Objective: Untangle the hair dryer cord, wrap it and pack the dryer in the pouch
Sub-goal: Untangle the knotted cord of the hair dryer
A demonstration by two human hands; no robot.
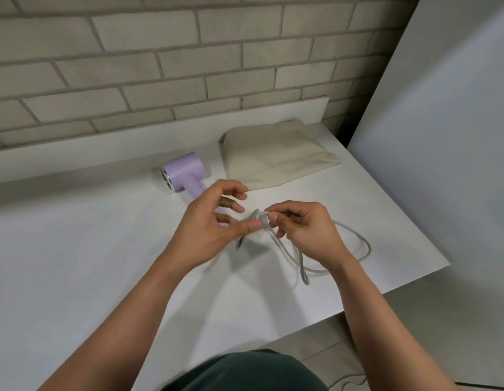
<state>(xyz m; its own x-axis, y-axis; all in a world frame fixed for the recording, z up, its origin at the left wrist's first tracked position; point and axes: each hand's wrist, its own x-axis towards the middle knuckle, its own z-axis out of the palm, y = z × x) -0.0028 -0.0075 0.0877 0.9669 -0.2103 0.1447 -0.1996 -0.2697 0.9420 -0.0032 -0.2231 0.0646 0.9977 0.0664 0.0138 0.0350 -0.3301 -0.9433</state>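
Note:
A lilac hair dryer [183, 172] lies on its side on the white table [76, 249], nozzle end facing left, its handle running toward my hands. Its grey cord [355, 235] loops on the table to the right of my hands. My right hand [304, 230] pinches a bend of the cord between thumb and forefinger. My left hand [214, 221] is right beside it, thumb touching the same bend, the other fingers spread and loosely curled; the plug seems to hang below it, blurred. A beige cloth pouch [273, 156] lies flat behind my hands.
A brick wall [160, 66] with a white ledge runs along the table's far side. A white panel [442, 136] stands at the right. The table's right corner and front edge are close to the cord loops, with tiled floor [344, 334] below.

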